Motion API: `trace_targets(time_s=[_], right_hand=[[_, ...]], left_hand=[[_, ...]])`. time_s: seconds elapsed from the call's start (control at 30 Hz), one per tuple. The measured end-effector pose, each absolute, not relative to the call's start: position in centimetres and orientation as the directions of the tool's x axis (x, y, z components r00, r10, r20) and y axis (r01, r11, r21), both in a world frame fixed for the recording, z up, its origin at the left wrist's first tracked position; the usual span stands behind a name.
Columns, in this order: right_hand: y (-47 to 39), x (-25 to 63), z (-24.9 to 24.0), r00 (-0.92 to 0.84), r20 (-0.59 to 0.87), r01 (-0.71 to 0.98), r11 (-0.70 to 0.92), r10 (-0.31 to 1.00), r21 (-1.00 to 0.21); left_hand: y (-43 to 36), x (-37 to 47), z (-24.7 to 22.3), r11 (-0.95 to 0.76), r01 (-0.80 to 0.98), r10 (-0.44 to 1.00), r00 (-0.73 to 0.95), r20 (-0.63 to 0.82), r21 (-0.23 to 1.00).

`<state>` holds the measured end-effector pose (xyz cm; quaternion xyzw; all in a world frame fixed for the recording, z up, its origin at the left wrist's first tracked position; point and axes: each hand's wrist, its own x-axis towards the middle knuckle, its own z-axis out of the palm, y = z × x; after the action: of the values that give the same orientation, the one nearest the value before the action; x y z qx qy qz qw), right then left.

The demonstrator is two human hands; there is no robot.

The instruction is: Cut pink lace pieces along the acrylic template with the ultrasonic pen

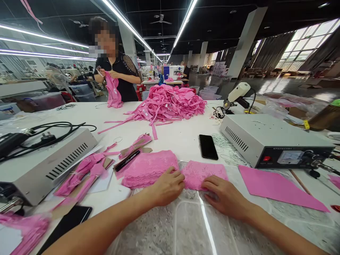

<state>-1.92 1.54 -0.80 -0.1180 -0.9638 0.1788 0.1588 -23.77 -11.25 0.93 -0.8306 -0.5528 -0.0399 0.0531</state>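
A pink lace piece (203, 171) lies flat on the grey marbled mat (193, 223) in front of me. My left hand (168, 186) is closed at its left edge, with the fingertips pinched on the lace beside a thick stack of pink lace pieces (151, 168). On the lower right of the single piece rest the fingers of my right hand (223, 194); they are slightly bent, with the thumb apart from them below the edge. A flat pink sheet (278, 187) lies to the right of that hand.
A black phone (208, 146) and a grey metal box with a dial (276, 138) stand right. Another grey box (50, 163) is left, near a marker (127, 160) and bundled pink straps (82, 173). Behind a pink garment heap (170, 102), a person (115, 71) holds pink fabric.
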Motion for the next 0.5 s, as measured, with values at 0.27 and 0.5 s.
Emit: trace_targets(time_s=[0.27, 0.5], right_hand=[[2.5, -2.0, -1.9, -0.9, 0.266, 0.191, 0.861, 0.346, -0.471], [3.3, -2.3, -0.6, -0.893, 0.193, 0.218, 0.767, 0.406, -0.604]], left_hand=[[-9.4, -23.4, 1.1, -0.219, 0.975, 0.975, 0.22, -0.021, 0.027], [-8.2, -24.5, 2.6, -0.121, 0.969, 0.983, 0.148, -0.113, 0.218]])
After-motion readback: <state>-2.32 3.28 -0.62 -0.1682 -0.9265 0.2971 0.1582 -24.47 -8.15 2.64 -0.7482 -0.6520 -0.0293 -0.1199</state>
